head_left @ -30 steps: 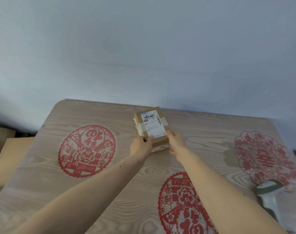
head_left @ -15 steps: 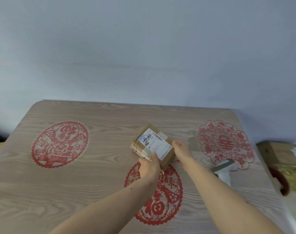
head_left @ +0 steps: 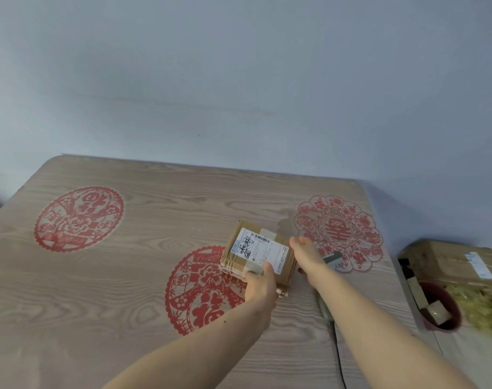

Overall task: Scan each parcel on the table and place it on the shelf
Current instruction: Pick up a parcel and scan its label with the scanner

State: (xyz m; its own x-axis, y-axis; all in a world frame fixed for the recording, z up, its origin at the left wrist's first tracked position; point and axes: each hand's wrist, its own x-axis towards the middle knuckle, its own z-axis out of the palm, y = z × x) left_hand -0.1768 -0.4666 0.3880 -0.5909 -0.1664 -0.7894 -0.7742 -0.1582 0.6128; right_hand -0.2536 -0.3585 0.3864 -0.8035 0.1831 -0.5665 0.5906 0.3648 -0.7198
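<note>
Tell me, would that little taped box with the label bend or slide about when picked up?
The box looks like stiff cardboard with square edges, so it probably keeps its shape. The left hand grips one corner alone, which suggests it is fairly light. The glossy tape across it may be a bit slippery; flat and low, it seems unlikely to roll or tip.

Parcel (head_left: pixel 258 254) sits right of table (head_left: pixel 127 304) centre, overlapping the 1 o'clock edge of the near paper-cut (head_left: pixel 202 290). Left hand (head_left: pixel 260 284) at the parcel's 6 o'clock, right hand (head_left: pixel 306 254) at its 3. Scanner (head_left: pixel 333 259) just beyond the right hand, mostly hidden by the arm, probably lying on the table. Second paper-cut (head_left: pixel 79 219) at the table's 10 o'clock, third (head_left: pixel 340 231) at 2. Off the table's right edge: cardboard box (head_left: pixel 449 259), pot (head_left: pixel 438 307) in front of it.
</note>
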